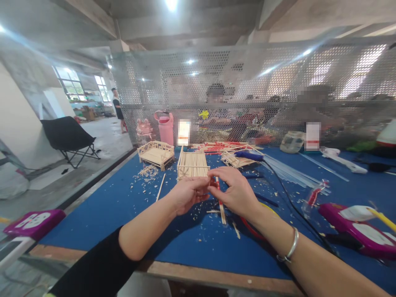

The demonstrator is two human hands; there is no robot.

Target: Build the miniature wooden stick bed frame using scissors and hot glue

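Blue table (89,222), three stick models (156,154), two hands (233,187)

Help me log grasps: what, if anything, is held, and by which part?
Cannot be told: the left hand and right hand would hide anything small between them.

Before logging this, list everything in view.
Table: one, blue, foreground
Stick models: three, pale, table's far half
Red sticks: many, red, behind models
Scraps: many, pale, table
Bottle: one, pink, near screen
Screen: one, grey, behind table
Corded tool: one, blue, on right model
Rods: several, clear, right
Jar: one, clear, back right
Power strips: two, purple, both sides
Chair: one, black, left
People: several, unclear, background
Left hand: one, bare, centre
Right hand: one, bare, centre
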